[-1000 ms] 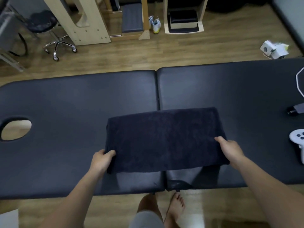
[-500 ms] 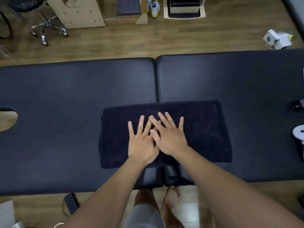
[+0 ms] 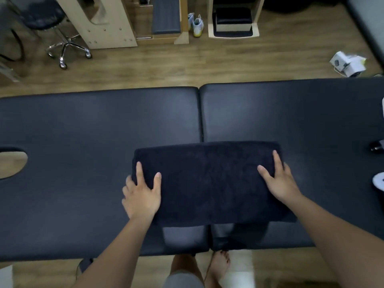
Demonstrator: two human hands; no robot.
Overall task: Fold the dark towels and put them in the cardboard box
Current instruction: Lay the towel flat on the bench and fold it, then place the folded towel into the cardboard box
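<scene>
A dark navy towel (image 3: 209, 183), folded into a wide rectangle, lies on the black massage table (image 3: 83, 132) near its front edge, across the middle seam. My left hand (image 3: 141, 194) rests flat on the towel's left end, thumb and index finger on the cloth, the other fingers over its edge. At the right end my right hand (image 3: 280, 179) lies the same way, fingers spread. Neither hand pinches the cloth. No cardboard box is in view.
The table has a face hole (image 3: 10, 161) at the far left. A white controller (image 3: 379, 180) and a small black item (image 3: 377, 146) sit at its right edge. Beyond the table are a rolling stool (image 3: 60, 38), wooden furniture, shoes (image 3: 195, 24) and white boxes (image 3: 349, 63) on the floor.
My hands pressed together on the towel's middle half a second ago; they have now slid apart to its left and right ends. The towel stays where it was.
</scene>
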